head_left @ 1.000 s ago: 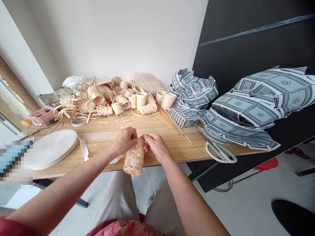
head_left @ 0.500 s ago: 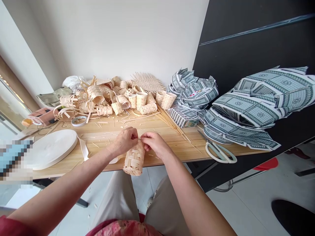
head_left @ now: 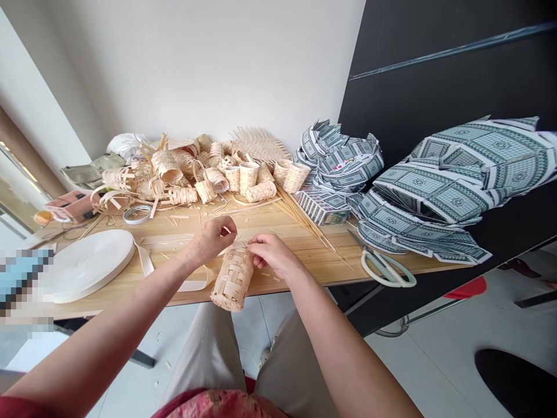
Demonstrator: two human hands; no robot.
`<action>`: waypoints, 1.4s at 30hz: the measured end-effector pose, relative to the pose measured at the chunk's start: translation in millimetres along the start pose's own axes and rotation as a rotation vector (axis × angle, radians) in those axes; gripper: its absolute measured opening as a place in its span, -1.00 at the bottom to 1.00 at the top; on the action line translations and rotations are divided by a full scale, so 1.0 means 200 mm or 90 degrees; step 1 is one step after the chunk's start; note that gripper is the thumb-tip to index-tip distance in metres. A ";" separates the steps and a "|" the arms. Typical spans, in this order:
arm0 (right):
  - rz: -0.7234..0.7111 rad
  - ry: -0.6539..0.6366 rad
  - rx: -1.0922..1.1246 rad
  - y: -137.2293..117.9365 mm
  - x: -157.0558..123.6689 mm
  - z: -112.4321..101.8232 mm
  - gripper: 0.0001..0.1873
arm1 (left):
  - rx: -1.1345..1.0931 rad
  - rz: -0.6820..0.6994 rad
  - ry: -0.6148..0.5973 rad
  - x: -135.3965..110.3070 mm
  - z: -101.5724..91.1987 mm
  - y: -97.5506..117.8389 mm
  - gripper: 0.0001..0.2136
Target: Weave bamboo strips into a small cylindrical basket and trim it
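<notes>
A small woven cylinder basket (head_left: 232, 276) of pale wood strips lies tilted at the table's front edge, its closed end toward me. My right hand (head_left: 275, 255) pinches it at the rim on the far right side. Just above the rim's left side is my left hand (head_left: 215, 237), its fingertips pressed together and apart from the weave. Whatever those fingertips hold, if anything, is too thin to make out. A white flat band (head_left: 194, 285) passes on the table behind the basket, left of it.
A large white roll of band (head_left: 93, 264) lies at left, near a tape roll (head_left: 137, 214). Several woven baskets (head_left: 167, 168) are heaped at the back. Thin sticks (head_left: 311, 223), scissors (head_left: 386, 267) and folded-card structures (head_left: 435, 191) lie to the right. Wood scraps litter the tabletop (head_left: 278, 226).
My left hand has lifted off the basket's rim and moved up and left. The basket has tipped slightly, its near end shifting left. My right hand keeps its pinch.
</notes>
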State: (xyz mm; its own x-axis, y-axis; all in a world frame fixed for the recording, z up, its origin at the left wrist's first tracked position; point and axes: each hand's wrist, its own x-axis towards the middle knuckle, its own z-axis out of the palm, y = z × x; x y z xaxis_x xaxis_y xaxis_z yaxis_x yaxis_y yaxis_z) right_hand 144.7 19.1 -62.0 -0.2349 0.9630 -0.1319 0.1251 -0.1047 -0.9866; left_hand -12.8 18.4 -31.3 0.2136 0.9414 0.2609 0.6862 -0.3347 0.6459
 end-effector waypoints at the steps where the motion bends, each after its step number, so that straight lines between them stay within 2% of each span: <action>1: -0.001 0.002 0.000 0.00 0.00 0.00 -0.92 | -0.012 0.010 -0.012 -0.01 0.00 0.00 -0.94; 5: -0.009 0.002 0.001 0.00 0.00 0.01 -0.91 | 0.012 0.046 -0.044 -0.03 0.01 0.01 -0.90; 13: -0.009 0.005 -0.017 0.01 0.00 0.02 -0.92 | 0.083 0.018 -0.060 -0.01 0.06 0.00 -0.99; 19: -0.007 0.000 -0.023 0.01 0.00 0.02 -0.92 | 0.128 0.025 -0.067 0.02 0.07 0.02 -0.93; 31: 0.000 -0.003 -0.031 -0.01 0.00 0.03 -0.91 | 0.156 0.055 -0.086 0.01 0.05 0.04 -0.86; 42: 0.000 0.002 -0.045 -0.01 0.00 0.04 -0.89 | 0.106 0.006 -0.052 -0.01 -0.06 -0.02 -0.85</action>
State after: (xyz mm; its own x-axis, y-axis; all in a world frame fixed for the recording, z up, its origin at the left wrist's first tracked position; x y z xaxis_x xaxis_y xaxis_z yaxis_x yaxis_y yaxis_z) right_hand 135.9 16.6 -60.6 -0.2323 0.9637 -0.1317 0.1923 -0.0873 -0.9774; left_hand -23.6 16.9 -25.4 0.2714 0.9408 0.2031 0.7881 -0.3384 0.5142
